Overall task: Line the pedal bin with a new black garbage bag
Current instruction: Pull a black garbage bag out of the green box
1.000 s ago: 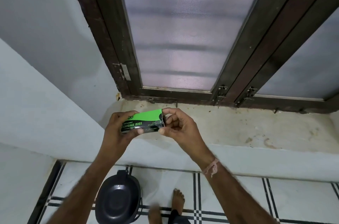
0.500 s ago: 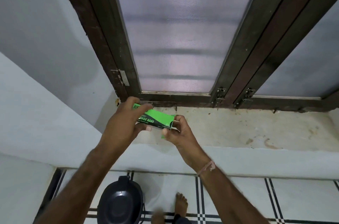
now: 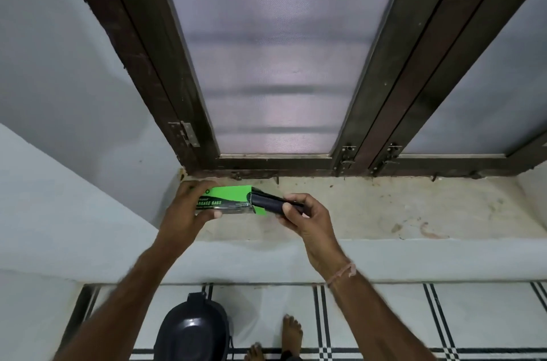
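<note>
A green and black garbage bag box (image 3: 228, 200) is held over the window sill by my left hand (image 3: 185, 212), which grips its left end. My right hand (image 3: 307, 217) pinches a black roll of garbage bags (image 3: 268, 203) that sticks partly out of the box's open right end. The black pedal bin (image 3: 192, 331) stands on the floor below, lid shut, under my left forearm.
The stained stone window sill (image 3: 384, 206) runs under a dark wooden window frame (image 3: 373, 112) with frosted panes. White walls lie to the left. The tiled floor (image 3: 384, 319) has black stripes, and my bare feet (image 3: 291, 334) stand beside the bin.
The box has been lowered toward the sill, its right end has come open, and my right hand has drawn the black roll partly out to the right.
</note>
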A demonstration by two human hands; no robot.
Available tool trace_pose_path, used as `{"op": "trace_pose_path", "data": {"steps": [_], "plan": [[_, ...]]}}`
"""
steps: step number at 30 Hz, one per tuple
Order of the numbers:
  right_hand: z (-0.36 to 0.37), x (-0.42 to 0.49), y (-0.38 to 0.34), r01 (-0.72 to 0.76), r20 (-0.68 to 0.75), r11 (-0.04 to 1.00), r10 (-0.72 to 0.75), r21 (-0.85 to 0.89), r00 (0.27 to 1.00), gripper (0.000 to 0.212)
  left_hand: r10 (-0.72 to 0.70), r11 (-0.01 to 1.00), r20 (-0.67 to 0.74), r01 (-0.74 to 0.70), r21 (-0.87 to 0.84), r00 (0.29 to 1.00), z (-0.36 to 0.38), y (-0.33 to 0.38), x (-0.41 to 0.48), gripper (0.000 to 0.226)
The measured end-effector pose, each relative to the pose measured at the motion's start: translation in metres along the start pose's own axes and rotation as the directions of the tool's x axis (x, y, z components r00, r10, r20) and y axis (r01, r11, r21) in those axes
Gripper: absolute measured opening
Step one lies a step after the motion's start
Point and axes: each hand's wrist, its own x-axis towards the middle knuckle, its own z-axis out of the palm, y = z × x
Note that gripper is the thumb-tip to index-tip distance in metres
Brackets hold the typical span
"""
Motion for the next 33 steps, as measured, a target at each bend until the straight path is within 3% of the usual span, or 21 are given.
{"op": "trace_pose_path", "data": {"steps": [6,10,13,14,16,17,19,20,22,24,29,33], "plan": [[-0.018,-0.007,-0.001,0.034,-0.080,0.999,-0.031,0.028,0.996,0.017,-0.079,0.996,0.004,0.079,-0.034,0.997,0.038,-0.024,0.003,0.057],[-0.014,-0.009,-0.007,0.020,-0.069,0.998,-0.015,0.064,0.998,0.050,-0.122,0.992,0.080,0.122,0.015,0.989,0.046,-0.023,0.002,0.064],[-0.007,-0.007,-0.007,0.014,-0.060,0.998,-0.010,0.061,0.998,0.056,-0.008,0.942,-0.128,0.051,0.331,0.992,0.047,-0.013,-0.005,0.078],[-0.003,-0.007,-0.006,0.006,-0.064,0.998,-0.002,0.062,0.998,0.052,0.025,0.944,-0.239,0.056,0.326,0.971,0.048,-0.002,-0.011,0.072],[0.007,-0.009,-0.007,-0.008,-0.064,0.997,0.013,0.081,0.998,0.040,-0.022,0.998,-0.369,0.043,0.049,0.929,0.055,0.031,-0.025,0.051],[0.013,-0.010,-0.007,-0.014,-0.052,0.995,0.019,0.096,0.998,0.035,-0.128,0.976,-0.316,0.064,-0.207,0.940,0.058,0.051,-0.029,0.044],[0.024,-0.014,-0.005,-0.037,-0.007,0.994,0.038,0.105,0.999,0.031,-0.336,0.715,-0.060,0.214,-0.665,0.940,0.062,0.084,-0.030,0.036],[0.030,-0.016,-0.004,-0.052,0.017,0.995,0.051,0.080,0.999,0.030,-0.385,0.578,0.006,0.247,-0.778,0.923,0.064,0.093,-0.030,0.032],[0.038,-0.021,-0.003,-0.052,0.027,0.998,0.053,-0.043,0.998,0.025,-0.427,0.471,0.008,0.230,-0.852,0.904,0.063,0.100,-0.029,0.026],[0.045,-0.023,-0.002,-0.004,0.017,0.986,0.007,-0.166,1.000,0.024,-0.373,0.487,0.013,0.207,-0.849,0.928,0.058,0.097,-0.032,0.025],[0.055,-0.024,-0.007,0.054,0.008,0.980,-0.054,-0.192,0.999,0.032,-0.239,0.499,0.164,0.266,-0.825,0.957,0.053,0.088,-0.046,0.031],[0.061,-0.026,-0.003,-0.007,-0.053,0.984,-0.003,-0.177,0.999,0.038,-0.326,0.299,0.267,0.367,-0.881,0.907,0.059,0.101,-0.055,0.043]]}}
